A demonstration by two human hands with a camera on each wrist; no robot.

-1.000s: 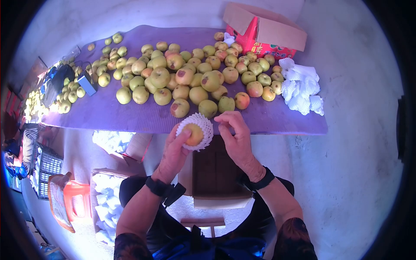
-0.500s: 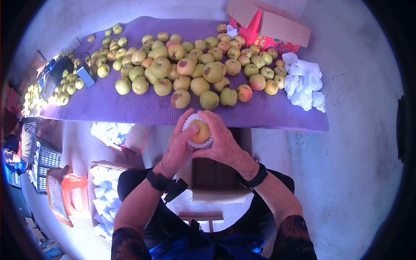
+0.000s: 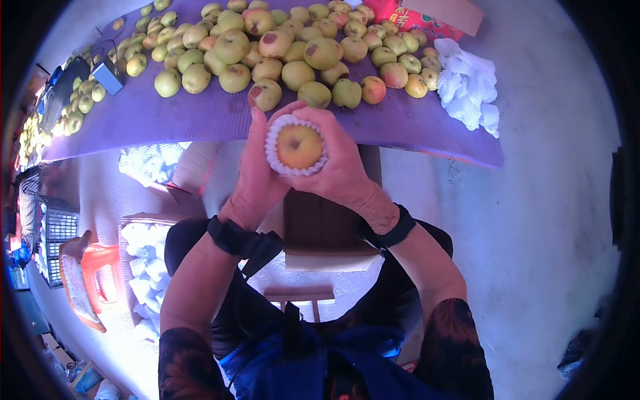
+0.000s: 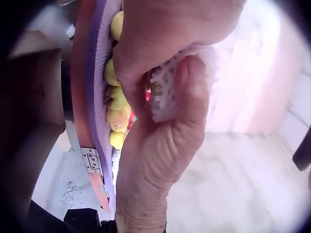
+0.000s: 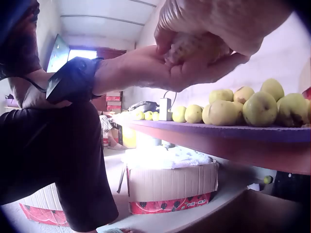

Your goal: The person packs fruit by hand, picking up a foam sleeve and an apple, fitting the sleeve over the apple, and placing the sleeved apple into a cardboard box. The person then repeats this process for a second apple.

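Observation:
Both hands hold one yellow-orange apple [image 3: 299, 145] just off the table's near edge. A white foam net sleeve [image 3: 273, 155] surrounds its sides and leaves the face towards the head camera bare. My left hand [image 3: 255, 177] cups the apple from the left, its fingers behind it. From the other side my right hand [image 3: 343, 163] curls round the sleeve. In the left wrist view, the right thumb presses along the white foam net [image 4: 167, 90]. The right wrist view shows the sleeved apple between the hands, mostly hidden by fingers.
Many green-yellow apples [image 3: 231, 47], some with brown spots, lie heaped on the purple-covered table [image 3: 413, 130]. A pile of white foam nets [image 3: 467, 83] lies at its right end, near a red carton [image 3: 420, 23]. Below stand an open cardboard box [image 3: 320, 223] and a red stool [image 3: 103, 273].
My right hand, apart from the apple at first, came in and closed round the sleeve. The sleeve now sits evenly round the apple. The head view has tipped down, and the hands appear higher.

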